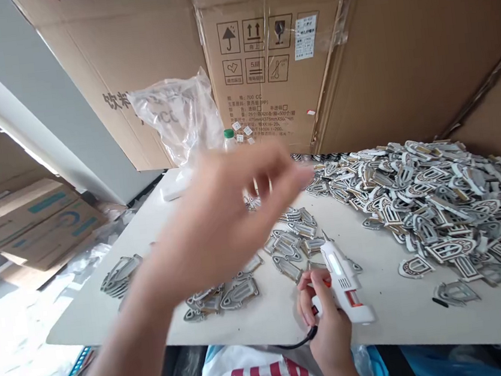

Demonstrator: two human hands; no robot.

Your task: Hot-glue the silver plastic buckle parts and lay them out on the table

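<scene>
My left hand [221, 215] is raised over the middle of the table, blurred by motion, with thumb and fingers curved toward each other; whether a small item is between them cannot be made out. My right hand [326, 318] is wrapped round the handle of a white glue gun [339, 268], whose nozzle points up and away near the table's front edge. Grey and white arch-shaped pieces [239, 290] lie in loose groups beneath and beside my left hand. More such pieces [286, 244] lie just beyond the glue gun.
A large heap of arch-shaped pieces [437, 203] covers the table's right side. A small stack [121, 276] sits at the left. Behind the table [151, 314] stand cardboard boxes [268, 101], a clear plastic bag [183, 117] and a green-capped bottle [229, 137].
</scene>
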